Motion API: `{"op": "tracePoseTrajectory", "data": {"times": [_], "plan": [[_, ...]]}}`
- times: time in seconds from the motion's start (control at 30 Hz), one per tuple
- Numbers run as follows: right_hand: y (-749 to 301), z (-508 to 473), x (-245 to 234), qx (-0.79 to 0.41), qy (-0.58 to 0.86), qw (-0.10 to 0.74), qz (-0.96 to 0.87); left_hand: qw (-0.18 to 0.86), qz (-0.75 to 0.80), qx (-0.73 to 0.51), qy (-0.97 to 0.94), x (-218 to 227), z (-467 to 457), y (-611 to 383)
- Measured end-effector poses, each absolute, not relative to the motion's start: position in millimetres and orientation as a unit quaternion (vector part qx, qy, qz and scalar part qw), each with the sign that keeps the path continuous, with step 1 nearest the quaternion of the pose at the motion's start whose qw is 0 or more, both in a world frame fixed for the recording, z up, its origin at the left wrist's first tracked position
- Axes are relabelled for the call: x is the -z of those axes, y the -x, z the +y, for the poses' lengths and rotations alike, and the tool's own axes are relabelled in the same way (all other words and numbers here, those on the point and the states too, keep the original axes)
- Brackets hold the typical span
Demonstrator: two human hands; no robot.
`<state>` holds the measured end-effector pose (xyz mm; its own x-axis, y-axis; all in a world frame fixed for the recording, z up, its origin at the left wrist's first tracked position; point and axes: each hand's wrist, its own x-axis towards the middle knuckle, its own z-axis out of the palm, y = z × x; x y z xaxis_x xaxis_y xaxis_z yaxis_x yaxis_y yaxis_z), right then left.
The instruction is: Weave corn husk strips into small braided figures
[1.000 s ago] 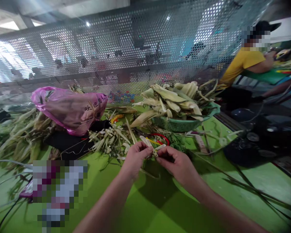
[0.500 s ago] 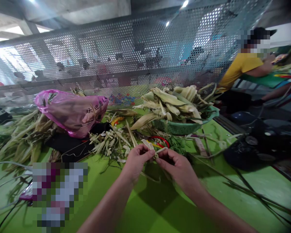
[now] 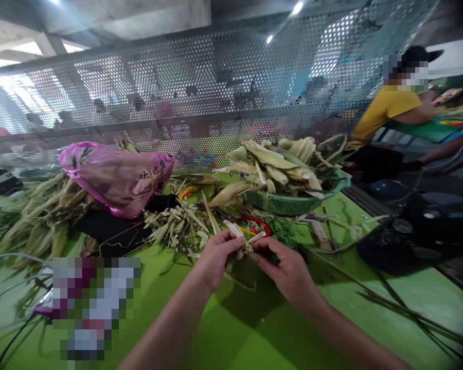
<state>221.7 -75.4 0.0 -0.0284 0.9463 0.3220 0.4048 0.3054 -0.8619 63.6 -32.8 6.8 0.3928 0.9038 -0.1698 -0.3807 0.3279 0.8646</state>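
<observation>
Over the green table (image 3: pixel 250 334), a small pale piece of folded corn husk (image 3: pixel 248 248) is between my two hands. My left hand (image 3: pixel 219 259) pinches it from the left, and a whitish flap stands up past the thumb. From the other side my right hand (image 3: pixel 285 262) grips it with bent fingers, a short husk end poking out above them. The fine shape of the folds is too small to make out. Just behind my fingers lies a red and yellow tool (image 3: pixel 260 222), partly hidden, beside a heap of small knotted husk pieces (image 3: pixel 181 226).
A green basket (image 3: pixel 293 204) heaped with dry corn husks (image 3: pixel 281 164) stands at the back. Left of it are a pink plastic bag (image 3: pixel 119 174) and more husks (image 3: pixel 54 216). A black bag (image 3: pixel 401 241) sits at right. A person in yellow (image 3: pixel 389 110) works beyond.
My right fingers have loosened and shifted slightly on the husk piece, so more of its folded middle shows. My left hand keeps its pinch.
</observation>
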Motion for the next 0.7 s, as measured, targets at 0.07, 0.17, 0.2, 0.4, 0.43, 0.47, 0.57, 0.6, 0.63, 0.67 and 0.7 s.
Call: {"op": "tracePoseTrajectory", "data": {"times": [0.07, 0.17, 0.2, 0.4, 0.43, 0.47, 0.57, 0.6, 0.63, 0.67, 0.7], "plan": [[-225.8, -72.7, -1.7, -0.326, 0.523, 0.497, -0.611, 0.697, 0.347, -0.421, -0.465, -6.6, -31.8, -62.9], [-231.8, -70.6, -6.0, -0.327, 0.527, 0.53, -0.579, 0.625, 0.37, -0.387, -0.568, -6.9, -32.3, -64.5], [-233.2, -70.5, -7.5, -0.319, 0.527, 0.527, -0.586, 0.608, 0.374, -0.376, -0.591, -7.3, -33.0, -65.2], [-233.3, -72.6, -11.1, -0.268, 0.541, 0.515, -0.608, 0.578, 0.381, -0.342, -0.635, -10.5, -36.5, -66.4], [-232.6, -73.0, -11.4, -0.265, 0.538, 0.518, -0.61, 0.574, 0.381, -0.341, -0.64, -10.9, -36.9, -66.2], [-232.0, -73.5, -11.7, -0.262, 0.534, 0.519, -0.614, 0.568, 0.38, -0.34, -0.646, -11.3, -37.4, -66.0], [-231.0, -74.3, -12.5, -0.249, 0.521, 0.521, -0.629, 0.551, 0.379, -0.34, -0.661, -12.9, -39.1, -66.1], [-231.0, -74.3, -12.6, -0.248, 0.521, 0.52, -0.629, 0.549, 0.381, -0.342, -0.66, -13.6, -39.6, -66.4], [-231.2, -74.1, -12.5, -0.249, 0.524, 0.52, -0.627, 0.551, 0.385, -0.346, -0.655, -14.3, -40.0, -66.7], [-231.5, -73.7, -12.3, -0.253, 0.53, 0.52, -0.62, 0.554, 0.389, -0.35, -0.648, -15.0, -40.3, -67.1], [-231.8, -73.2, -12.0, -0.257, 0.538, 0.523, -0.609, 0.557, 0.393, -0.355, -0.64, -15.5, -40.5, -67.5]]}}
